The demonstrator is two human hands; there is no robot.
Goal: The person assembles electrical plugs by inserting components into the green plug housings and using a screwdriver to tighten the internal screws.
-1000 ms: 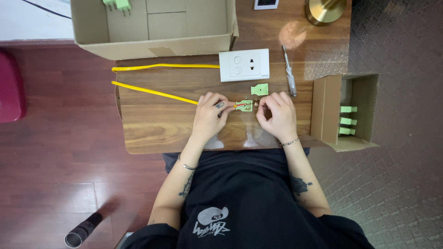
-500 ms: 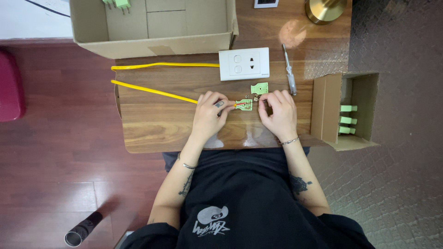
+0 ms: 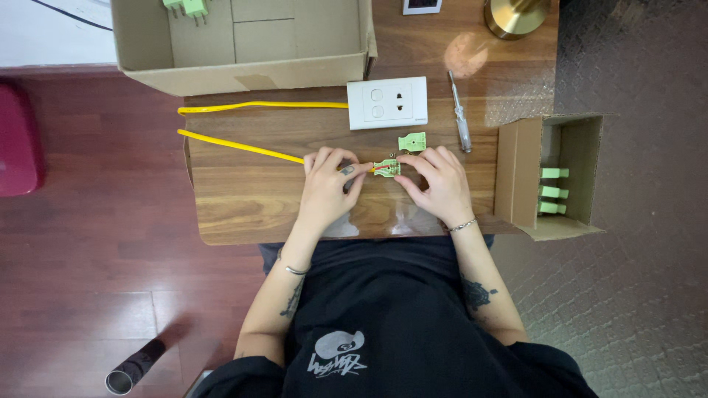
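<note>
- At the near edge of the table (image 3: 243,214), the left hand (image 3: 328,184) closes its fingers on the end of the yellow cable (image 3: 236,145), feeding it toward the open green plug body (image 3: 386,167).
- The right hand (image 3: 439,184) pinches that plug body from the right, fingertips curled on it; a weak pinch could let the small part twist and the wire ends slip out.
- Just beyond, the loose green plug cover (image 3: 412,141) and tiny specks beside it, perhaps screws, lie free; a brush of the knuckles could scatter them.
- Farther back, the screwdriver (image 3: 460,118) could roll if nudged, and the white socket plate (image 3: 387,102) lies near.
- Farthest, the cable's long loop runs along the big cardboard box (image 3: 243,70); a snag there could tug the wire back.
</note>
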